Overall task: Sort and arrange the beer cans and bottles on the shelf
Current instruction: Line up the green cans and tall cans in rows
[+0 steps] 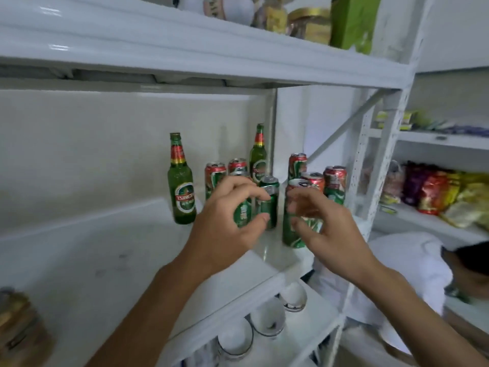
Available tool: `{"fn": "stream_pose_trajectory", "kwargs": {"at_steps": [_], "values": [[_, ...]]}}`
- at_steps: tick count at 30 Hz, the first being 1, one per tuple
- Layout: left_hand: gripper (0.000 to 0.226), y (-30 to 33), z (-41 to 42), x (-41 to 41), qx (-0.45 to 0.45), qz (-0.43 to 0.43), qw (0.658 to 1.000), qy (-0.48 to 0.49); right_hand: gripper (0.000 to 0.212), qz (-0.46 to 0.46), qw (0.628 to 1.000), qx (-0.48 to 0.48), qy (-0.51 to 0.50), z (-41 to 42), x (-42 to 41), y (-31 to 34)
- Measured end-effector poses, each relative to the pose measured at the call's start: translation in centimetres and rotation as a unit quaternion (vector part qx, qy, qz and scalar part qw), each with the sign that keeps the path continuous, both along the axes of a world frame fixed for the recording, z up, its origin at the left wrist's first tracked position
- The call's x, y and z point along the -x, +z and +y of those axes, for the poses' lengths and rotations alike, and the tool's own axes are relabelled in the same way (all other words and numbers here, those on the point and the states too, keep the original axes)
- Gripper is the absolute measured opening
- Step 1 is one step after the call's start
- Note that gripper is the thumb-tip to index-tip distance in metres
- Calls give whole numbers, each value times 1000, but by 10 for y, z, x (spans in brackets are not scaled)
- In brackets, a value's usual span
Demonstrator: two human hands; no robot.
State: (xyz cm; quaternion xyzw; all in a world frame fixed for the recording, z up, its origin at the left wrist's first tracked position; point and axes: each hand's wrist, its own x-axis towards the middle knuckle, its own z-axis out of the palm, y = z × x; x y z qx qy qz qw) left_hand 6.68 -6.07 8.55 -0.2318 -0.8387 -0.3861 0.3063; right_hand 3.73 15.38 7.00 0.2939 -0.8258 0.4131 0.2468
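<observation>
My left hand (225, 221), forearm rising from the lower left, reaches to the middle of the white shelf (79, 260); its fingers and thumb are curled toward two short green cans (270, 202) standing side by side, fingertips at the can tops, thumb near the lower body of the right one; I cannot tell whether the grip is closed on them or only touching. My right hand (325, 223), forearm rising from the lower right, is held with fingers loosely curled and spread in front of a tall green-and-red can (291, 234); whether it touches the can I cannot tell. Stock on the shelf: one green bottle (181, 186), upright, left of the cans and apart from them; a second green bottle (258, 154), upright, at the back wall; two red-topped cans (215, 176) behind my left hand; four more red-and-green cans (334, 184) clustered at the right end near the upright post. Upper shelf: a green box (354, 22) and jars. Lower shelf: white bowls (267, 319) in a row. Adjacent rack to the right: coloured snack packets (434, 192). A person in white (404, 260) is beyond the post, low right.
</observation>
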Motion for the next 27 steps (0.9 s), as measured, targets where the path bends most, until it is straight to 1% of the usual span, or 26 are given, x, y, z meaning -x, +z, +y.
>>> {"fn": "stream_pose_trajectory", "kwargs": {"at_steps": [2,5,8,10,12,15,19,23,25,27], "values": [[24,0,20,14,-1,-16,999,-33,40,14,1000,3,-19,34,4,1],[26,5,37,38,-6,-18,1000,-19,38,20,999,19,-39,65,20,-1],[31,12,40,60,-10,-35,999,-4,33,25,998,29,-47,75,44,5],[34,15,39,73,5,-62,998,-21,31,36,998,20,-47,77,63,14],[39,15,37,87,20,-83,996,-40,35,45,998,3,-48,78,82,25],[48,11,36,105,27,-93,995,-34,39,54,997,-27,-49,78,107,39],[45,6,38,132,41,-103,994,0,38,28,998,-48,-8,73,142,57],[40,6,45,156,62,-118,991,33,42,17,995,-91,32,73,184,68],[39,3,49,166,75,-110,990,51,39,13,993,-109,52,76,204,72],[39,-2,50,176,110,-100,986,80,33,2,989,-125,73,77,222,74]]}}
